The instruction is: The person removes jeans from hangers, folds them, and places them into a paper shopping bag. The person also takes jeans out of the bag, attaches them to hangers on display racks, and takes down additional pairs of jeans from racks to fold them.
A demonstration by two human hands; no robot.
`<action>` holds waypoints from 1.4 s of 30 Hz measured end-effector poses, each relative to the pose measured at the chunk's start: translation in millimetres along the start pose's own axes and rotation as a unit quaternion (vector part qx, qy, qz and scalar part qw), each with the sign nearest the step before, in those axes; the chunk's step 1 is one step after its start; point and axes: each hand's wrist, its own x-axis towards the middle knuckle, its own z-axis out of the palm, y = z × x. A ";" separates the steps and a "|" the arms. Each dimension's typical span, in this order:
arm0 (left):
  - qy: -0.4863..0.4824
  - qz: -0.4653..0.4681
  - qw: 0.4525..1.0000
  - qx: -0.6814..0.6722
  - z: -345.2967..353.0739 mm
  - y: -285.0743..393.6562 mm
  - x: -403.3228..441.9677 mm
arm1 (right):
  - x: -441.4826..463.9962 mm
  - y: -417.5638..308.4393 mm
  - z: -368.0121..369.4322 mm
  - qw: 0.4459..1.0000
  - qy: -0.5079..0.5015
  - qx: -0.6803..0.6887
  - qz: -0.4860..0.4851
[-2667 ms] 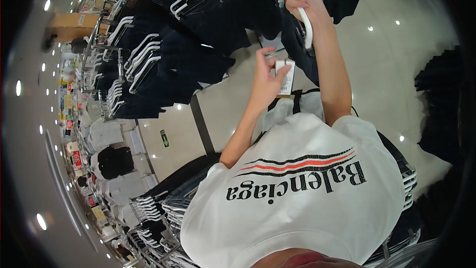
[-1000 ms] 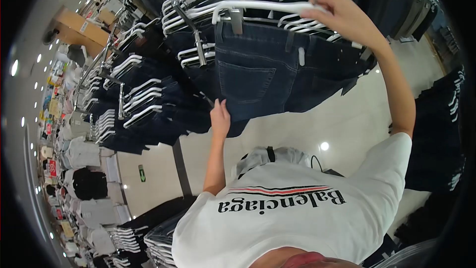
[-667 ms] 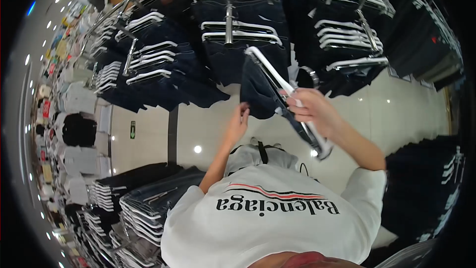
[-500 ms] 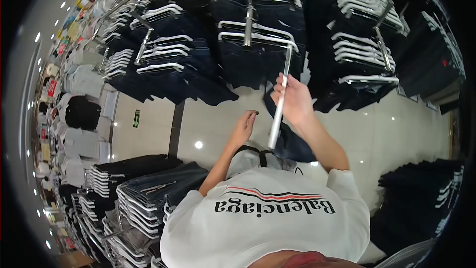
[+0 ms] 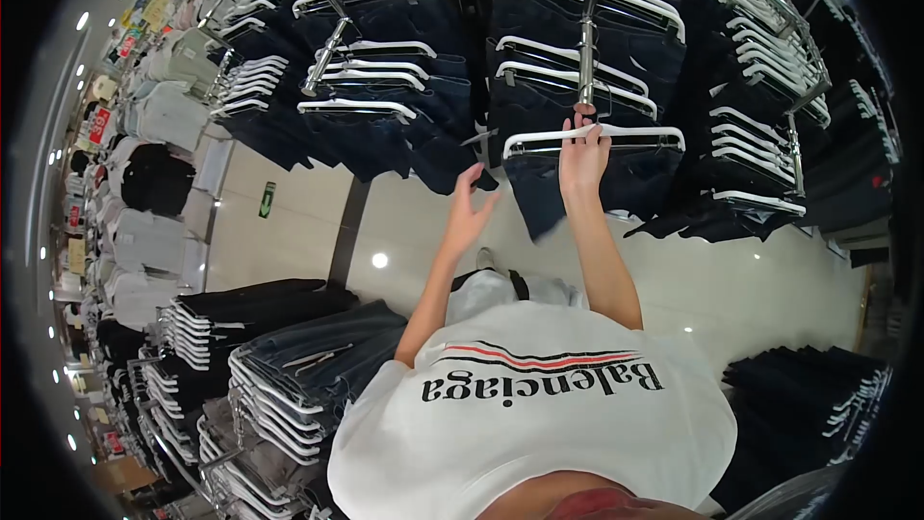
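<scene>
My right hand grips a white hanger at its middle, close to the end of a chrome rail. Dark blue jeans hang from that hanger's clips. Whether its hook sits on the rail is hard to make out behind my fingers. To the left, my left hand is raised with fingers apart and holds nothing; it is nearest to the lower edge of the dark jeans on the neighbouring rail. More white hangers with dark trousers hang behind on the same rail.
Racks of dark trousers on white hangers stand on the right. Behind me at lower left is another rack with jeans. Light tops line the left wall. A green arrow sign lies on the tiled floor.
The hanger has turned from end-on to broadside and moved up to the rail's end in my right hand. My left hand has risen and spread its fingers. The view has shifted.
</scene>
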 end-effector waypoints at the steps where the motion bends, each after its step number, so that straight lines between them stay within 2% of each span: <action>1: -0.033 0.029 0.999 0.032 4.7 1.3 13.5 | 1.2 2.3 -1.3 0.998 -0.049 -0.028 -0.014; 3: -0.069 0.056 0.995 0.054 13.9 -9.0 39.5 | 5.4 8.4 -4.0 0.990 -0.117 -0.068 -0.038; 5: -0.070 0.122 0.988 0.069 21.6 -28.2 68.4 | 7.4 9.7 0.2 0.991 -0.103 -0.072 -0.041; 6: -0.078 0.122 0.988 0.060 21.6 -35.4 83.3 | 7.4 9.7 1.6 0.993 -0.090 -0.068 -0.038; 9: 0.016 0.192 0.971 0.139 19.1 -34.8 120.9 | 3.8 7.9 -2.4 0.994 -0.059 -0.080 -0.032; 10: 0.010 0.189 0.974 0.128 19.2 -43.2 132.1 | 1.7 6.2 -4.4 0.994 -0.060 -0.090 -0.013; 12: -0.180 0.105 0.978 -0.008 21.2 -66.1 152.0 | -3.6 6.6 -12.3 0.993 -0.046 -0.112 -0.012; 14: -0.189 0.110 0.976 -0.011 28.5 -84.5 156.7 | -6.3 6.7 -27.9 0.956 -0.104 -0.269 0.053; 15: -0.208 0.043 0.977 -0.034 28.9 -92.1 158.8 | -16.2 7.0 -31.1 0.940 -0.074 -0.319 0.093; 16: -0.225 -0.024 0.972 -0.056 28.7 -97.2 161.3 | -25.5 8.9 -30.3 0.940 -0.073 -0.321 0.094; 17: -0.226 -0.025 0.972 -0.057 27.1 -99.6 160.7 | -32.7 10.5 -29.5 0.865 -0.080 -0.485 0.103; 18: -0.199 -0.017 0.977 -0.071 26.6 -101.8 158.3 | -32.7 12.2 -26.1 0.761 -0.086 -0.634 0.108; 19: -0.171 -0.010 0.982 -0.084 28.5 -104.2 157.6 | -31.5 18.2 -17.4 0.759 -0.088 -0.636 0.108; 20: -0.170 -0.017 0.981 -0.086 32.1 -112.1 152.4 | -39.2 26.3 -9.0 0.653 -0.199 -0.726 -0.081; 21: -0.166 -0.042 0.976 -0.138 34.0 -119.0 149.9 | -45.1 33.0 0.7 0.505 -0.301 -0.764 -0.264; 22: -0.161 -0.062 0.967 -0.187 34.9 -122.3 150.1 | -46.1 36.7 18.2 0.508 -0.304 -0.763 -0.260; 24: -0.145 -0.067 0.972 -0.173 29.0 -103.7 144.3 | -32.5 42.4 53.4 0.286 -0.397 -0.750 -0.444; 25: -0.144 -0.075 0.972 -0.170 31.5 -109.3 142.7 | -16.8 47.7 48.0 0.292 -0.397 -0.747 -0.446; 27: -0.144 -0.081 0.973 -0.162 34.0 -118.7 140.5 | 14.0 60.7 27.6 0.204 -0.439 -0.789 -0.377; 28: -0.149 -0.077 0.975 -0.143 34.3 -118.7 139.3 | 17.6 61.1 28.8 0.209 -0.438 -0.789 -0.377; 30: -0.152 -0.066 0.979 -0.121 36.7 -118.1 143.9 | 28.1 63.0 34.8 0.212 -0.471 -0.812 -0.272; 34: -0.128 -0.094 0.982 -0.101 43.2 -127.0 138.2 | 40.7 64.5 34.8 0.203 -0.499 -0.790 -0.294; 36: -0.126 -0.107 0.982 -0.095 47.3 -133.4 129.5 | 39.5 59.9 37.1 0.272 -0.520 -0.746 -0.314; 38: -0.125 -0.110 0.983 -0.083 51.5 -136.8 122.4 | 34.8 55.2 47.8 0.276 -0.541 -0.737 -0.295; 40: -0.142 -0.095 0.985 -0.029 54.0 -149.7 119.0 | 38.8 60.2 46.3 0.300 -0.570 -0.687 -0.336; 41: -0.154 -0.076 0.985 0.020 56.8 -145.8 121.5 | 27.9 53.4 55.3 0.260 -0.548 -0.699 -0.379; 42: -0.160 -0.073 0.984 0.022 66.0 -141.1 120.1 | 15.6 44.0 62.3 0.272 -0.534 -0.681 -0.421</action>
